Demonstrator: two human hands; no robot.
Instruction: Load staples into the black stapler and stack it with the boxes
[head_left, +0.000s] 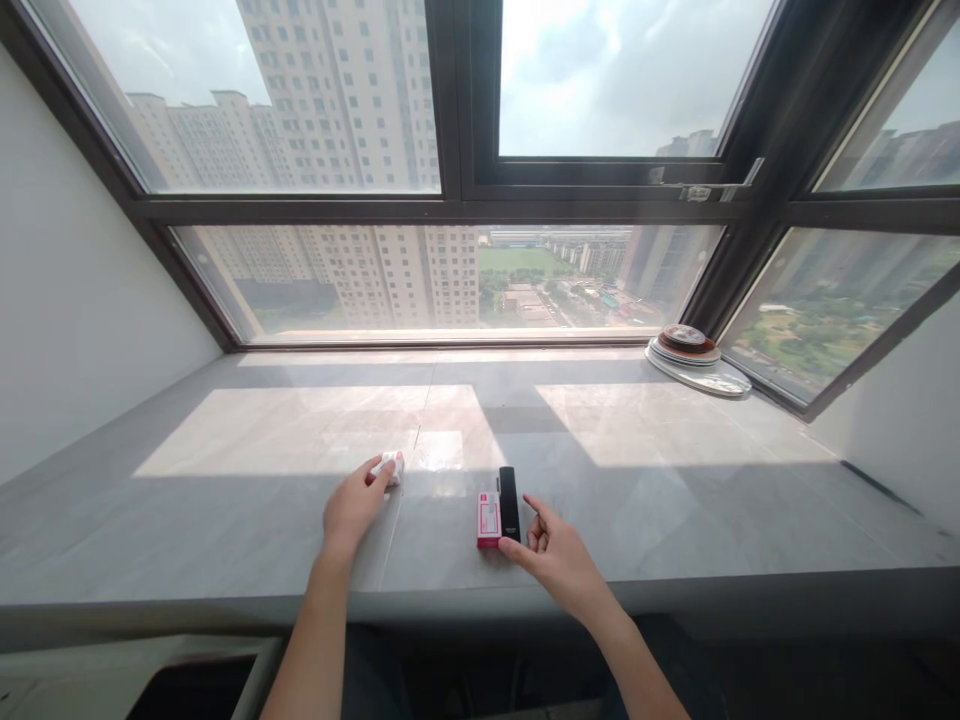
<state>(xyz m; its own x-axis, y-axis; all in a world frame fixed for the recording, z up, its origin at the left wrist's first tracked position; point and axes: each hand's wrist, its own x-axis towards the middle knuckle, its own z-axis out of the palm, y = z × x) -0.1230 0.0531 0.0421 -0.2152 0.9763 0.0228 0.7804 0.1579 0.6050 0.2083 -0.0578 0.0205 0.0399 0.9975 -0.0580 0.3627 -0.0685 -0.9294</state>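
A small white item with pink marks (391, 467) is pinched between the thumb and fingers of my left hand (354, 508), on the grey sill. To the right, a pink-and-white box (489, 520) lies against the left side of a black stapler-like object (509, 503). My right hand (559, 557) is just right of these two, its thumb tip at the near end of the black object and its index finger stretched out. The thumb and index finger are apart, with nothing between them.
A stack of round plates or discs (694, 358) sits in the sill's far right corner by the window frame (450, 212). The sill's front edge (420, 600) runs below my hands. White walls stand at both sides.
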